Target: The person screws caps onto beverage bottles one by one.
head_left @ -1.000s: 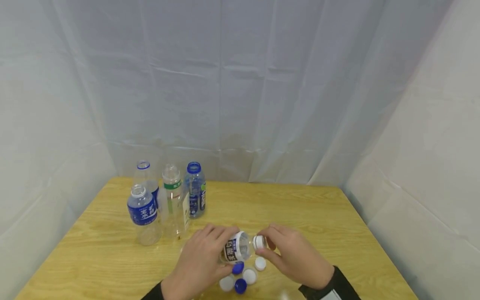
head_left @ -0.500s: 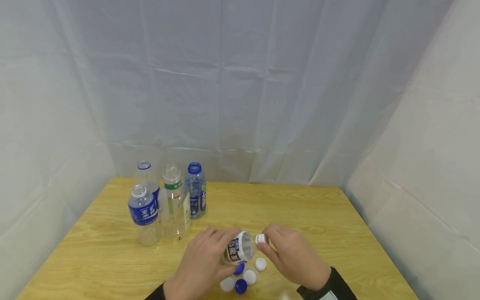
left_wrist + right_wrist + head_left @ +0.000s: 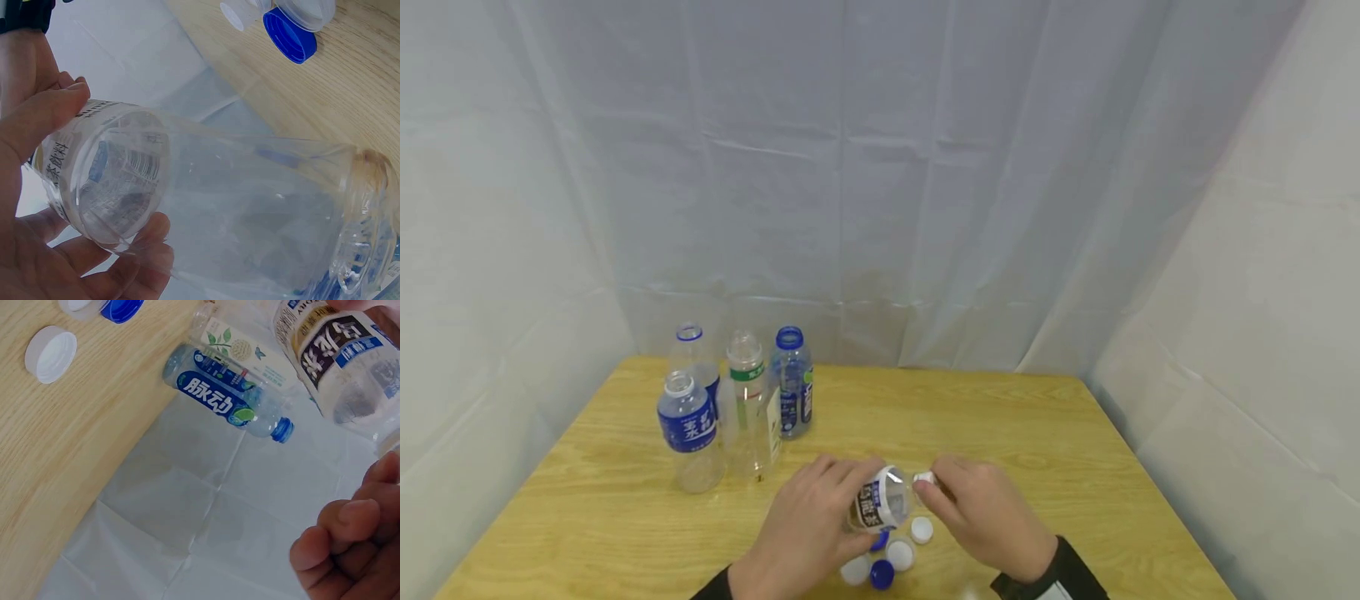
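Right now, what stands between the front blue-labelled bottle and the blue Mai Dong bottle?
A clear plastic bottle with a green neck band stands between them, as the head view shows.

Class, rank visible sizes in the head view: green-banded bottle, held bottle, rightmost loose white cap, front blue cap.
Green-banded bottle
Held bottle, partly hidden
Rightmost loose white cap, front blue cap: too alike to rank

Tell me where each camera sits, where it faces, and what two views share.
Head: on the head, facing forward and down at the table; left hand, right hand and dark cuffs show.
Left wrist: on that wrist, facing the held bottle; mainly left hand shows.
Right wrist: on that wrist, facing the blue bottle; mainly right hand shows.
Head and right wrist share the blue bottle.
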{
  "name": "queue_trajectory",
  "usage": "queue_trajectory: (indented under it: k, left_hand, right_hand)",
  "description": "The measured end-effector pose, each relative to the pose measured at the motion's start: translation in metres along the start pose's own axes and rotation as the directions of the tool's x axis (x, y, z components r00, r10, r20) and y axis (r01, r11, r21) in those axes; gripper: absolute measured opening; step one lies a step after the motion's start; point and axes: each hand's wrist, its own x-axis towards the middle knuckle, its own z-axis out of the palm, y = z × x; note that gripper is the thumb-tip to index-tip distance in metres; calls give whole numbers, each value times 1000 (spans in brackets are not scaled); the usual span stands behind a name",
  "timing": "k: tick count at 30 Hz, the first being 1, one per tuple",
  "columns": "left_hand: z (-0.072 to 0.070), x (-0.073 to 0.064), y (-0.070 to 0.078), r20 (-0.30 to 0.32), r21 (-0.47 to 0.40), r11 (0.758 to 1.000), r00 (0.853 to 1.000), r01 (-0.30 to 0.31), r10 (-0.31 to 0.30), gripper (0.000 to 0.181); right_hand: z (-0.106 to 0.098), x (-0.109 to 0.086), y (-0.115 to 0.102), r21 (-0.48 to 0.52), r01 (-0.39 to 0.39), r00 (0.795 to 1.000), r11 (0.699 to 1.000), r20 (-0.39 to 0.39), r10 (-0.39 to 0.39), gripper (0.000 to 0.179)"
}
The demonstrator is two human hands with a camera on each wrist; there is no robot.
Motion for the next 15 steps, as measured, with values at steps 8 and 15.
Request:
queue_trajectory:
  k: [8, 15]
  left_hand:
    - [-3, 3, -3, 14, -29, 999, 1000, 13, -13, 78]
    - [-4, 3, -2, 55, -62, 998, 998, 23, -20, 76]
  right_hand:
    - [-11, -4, 5, 227, 165, 986, 960, -11, -167, 47]
    - [-13, -3, 3, 230, 159, 986, 960, 6, -165, 34]
